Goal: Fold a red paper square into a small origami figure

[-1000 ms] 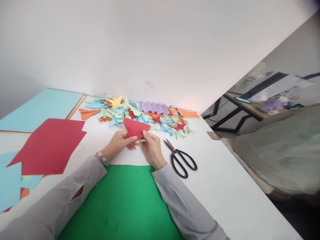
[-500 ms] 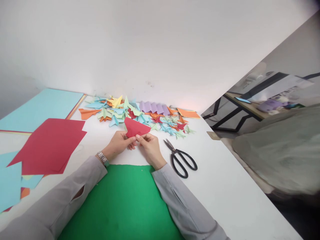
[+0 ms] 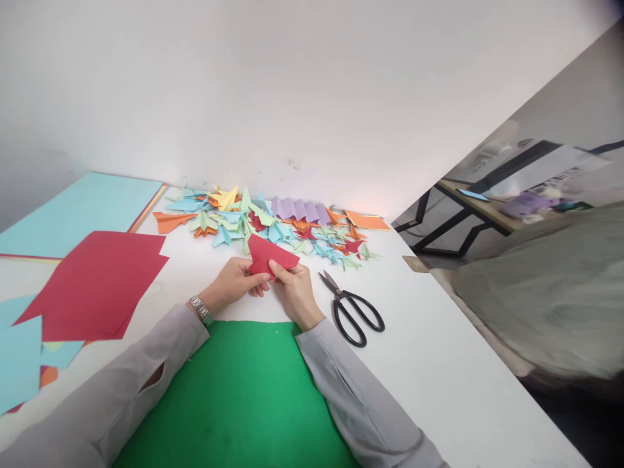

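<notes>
A small folded piece of red paper (image 3: 271, 252) is held up between my two hands, just in front of a heap of folded paper shapes (image 3: 234, 224). My left hand (image 3: 238, 278) pinches its lower left edge, with the thumb on top. My right hand (image 3: 296, 286) grips the lower right part, the thumb pressed flat on the near face. Fingers behind the paper are partly hidden. Black-handled scissors (image 3: 348, 305) lie slightly spread on the white table, to the right of my right hand.
Red sheets (image 3: 102, 286) and pale blue sheets (image 3: 19, 357) lie at the left, with a larger blue stack (image 3: 97, 201) behind. A green sheet (image 3: 238, 396) covers the near middle. A purple pleated paper (image 3: 299, 210) and orange sheets (image 3: 368, 221) sit by the wall (image 3: 292, 97).
The red paper has shifted slightly right and down and turned a little. My right thumb has slid further up onto its face. The scissors and sheets have stayed put.
</notes>
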`<state>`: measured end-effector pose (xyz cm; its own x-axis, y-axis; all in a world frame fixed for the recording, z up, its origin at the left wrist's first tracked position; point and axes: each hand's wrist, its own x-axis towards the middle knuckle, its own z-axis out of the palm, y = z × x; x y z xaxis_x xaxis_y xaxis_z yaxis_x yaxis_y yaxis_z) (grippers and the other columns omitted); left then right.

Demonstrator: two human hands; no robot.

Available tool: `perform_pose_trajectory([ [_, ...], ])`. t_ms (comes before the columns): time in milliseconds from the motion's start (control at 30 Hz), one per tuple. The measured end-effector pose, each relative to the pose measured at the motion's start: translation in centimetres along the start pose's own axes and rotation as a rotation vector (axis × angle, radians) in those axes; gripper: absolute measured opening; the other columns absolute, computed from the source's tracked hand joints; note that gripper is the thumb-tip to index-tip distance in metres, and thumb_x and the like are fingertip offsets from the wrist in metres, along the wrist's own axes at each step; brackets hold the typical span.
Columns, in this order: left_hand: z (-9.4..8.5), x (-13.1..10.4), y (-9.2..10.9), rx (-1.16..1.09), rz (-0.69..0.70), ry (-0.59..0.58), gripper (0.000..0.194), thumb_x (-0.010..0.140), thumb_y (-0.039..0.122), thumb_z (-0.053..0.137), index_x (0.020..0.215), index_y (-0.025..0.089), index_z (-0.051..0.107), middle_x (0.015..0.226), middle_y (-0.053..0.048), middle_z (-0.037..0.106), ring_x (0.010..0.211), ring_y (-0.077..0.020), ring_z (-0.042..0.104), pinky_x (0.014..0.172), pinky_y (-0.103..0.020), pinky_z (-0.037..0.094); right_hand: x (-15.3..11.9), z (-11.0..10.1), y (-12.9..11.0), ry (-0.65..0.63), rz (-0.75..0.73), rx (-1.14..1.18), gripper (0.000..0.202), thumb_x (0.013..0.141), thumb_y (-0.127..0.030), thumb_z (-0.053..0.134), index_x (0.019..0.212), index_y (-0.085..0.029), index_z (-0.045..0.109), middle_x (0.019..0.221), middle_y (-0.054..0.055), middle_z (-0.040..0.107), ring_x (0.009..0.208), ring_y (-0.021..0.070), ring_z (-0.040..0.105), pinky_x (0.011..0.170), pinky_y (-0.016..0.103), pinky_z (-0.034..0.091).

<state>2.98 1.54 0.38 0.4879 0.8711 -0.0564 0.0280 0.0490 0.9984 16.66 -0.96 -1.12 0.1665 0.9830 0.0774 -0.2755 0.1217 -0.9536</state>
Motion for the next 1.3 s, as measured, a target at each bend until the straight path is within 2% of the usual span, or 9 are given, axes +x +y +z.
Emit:
perform_pose_trajectory([
  [167, 0.08, 0.02, 0.01, 0.021, -0.013, 0.003, 0.025, 0.065, 0.034, 0.074, 0.058, 0.011, 0.065, 0.052, -0.005, 0.065, 0.045, -0.0117, 0.058, 0.048, -0.023, 0.048, -0.1, -0.01, -0.29, -0.148, 0.026, 0.03, 0.028, 0.066, -0.04, 0.076, 0.056, -0.018, 0.061, 0.047, -0.002, 0.056, 0.046, 0.015, 0.052, 0.05, 0.031, 0.043],
  [233, 0.13, 0.01, -0.01, 0.021, -0.014, 0.003, 0.025, 0.065, 0.034, 0.074, 0.058, 0.011, 0.065, 0.052, -0.005, 0.065, 0.044, -0.0117, 0.058, 0.047, -0.023, 0.048, -0.18, -0.01, -0.44, -0.169, 0.027, 0.037, 0.027, 0.066, -0.039, 0.076, 0.056, -0.018, 0.061, 0.047, -0.001, 0.057, 0.046, 0.0153, 0.052, 0.05, 0.031, 0.044],
  [433, 0.12, 0.01, -0.25, 0.013, 0.035, 0.039, 0.026, 0.064, 0.035, 0.076, 0.064, 0.011, 0.067, 0.055, -0.004, 0.066, 0.048, -0.0124, 0.06, 0.05, -0.024, 0.05, -0.18, -0.02, -0.52, -0.166, 0.032, 0.075, 0.03, 0.067, -0.038, 0.076, 0.052, -0.019, 0.057, 0.049, -0.001, 0.057, 0.045, 0.0158, 0.053, 0.049, 0.032, 0.045],
  [733, -0.02, 0.07, -0.47, -0.015, 0.056, -0.017, 0.032, 0.063, 0.042, 0.076, 0.065, 0.012, 0.067, 0.058, -0.005, 0.068, 0.051, -0.0134, 0.062, 0.054, -0.025, 0.052, -0.44, 0.1, -0.72, -0.212, 0.064, 0.072, 0.035, 0.07, -0.042, 0.072, 0.051, -0.019, 0.056, 0.048, 0.0, 0.056, 0.045, 0.0164, 0.053, 0.049, 0.033, 0.045],
  [967, 0.35, -0.23, 0.14, 0.035, -0.001, 0.009, 0.026, 0.066, 0.036, 0.075, 0.063, 0.011, 0.068, 0.057, -0.006, 0.068, 0.051, -0.0137, 0.062, 0.053, -0.024, 0.05, -0.2, -0.02, -0.45, -0.128, 0.065, 0.06, 0.035, 0.071, -0.044, 0.071, 0.053, -0.019, 0.056, 0.044, -0.002, 0.053, 0.042, 0.0144, 0.049, 0.045, 0.03, 0.042],
  [1133, 0.46, -0.22, 0.16, 0.063, 0.0, 0.018, 0.02, 0.068, 0.031, 0.073, 0.066, 0.011, 0.069, 0.051, -0.003, 0.064, 0.049, -0.0124, 0.06, 0.05, -0.022, 0.047, -0.26, 0.13, -0.68, -0.095, 0.023, 0.084, 0.033, 0.07, -0.038, 0.074, 0.05, -0.018, 0.057, 0.043, -0.003, 0.051, 0.041, 0.0119, 0.047, 0.044, 0.027, 0.04],
  [1300, 0.56, -0.17, 0.11, 0.081, -0.003, 0.014, 0.017, 0.069, 0.027, 0.071, 0.063, 0.011, 0.069, 0.052, -0.003, 0.065, 0.047, -0.0113, 0.058, 0.049, -0.022, 0.046, -0.42, 0.27, -0.35, -0.149, 0.025, 0.109, 0.033, 0.072, -0.038, 0.072, 0.051, -0.018, 0.057, 0.041, -0.004, 0.049, 0.038, 0.0127, 0.047, 0.041, 0.028, 0.039],
])
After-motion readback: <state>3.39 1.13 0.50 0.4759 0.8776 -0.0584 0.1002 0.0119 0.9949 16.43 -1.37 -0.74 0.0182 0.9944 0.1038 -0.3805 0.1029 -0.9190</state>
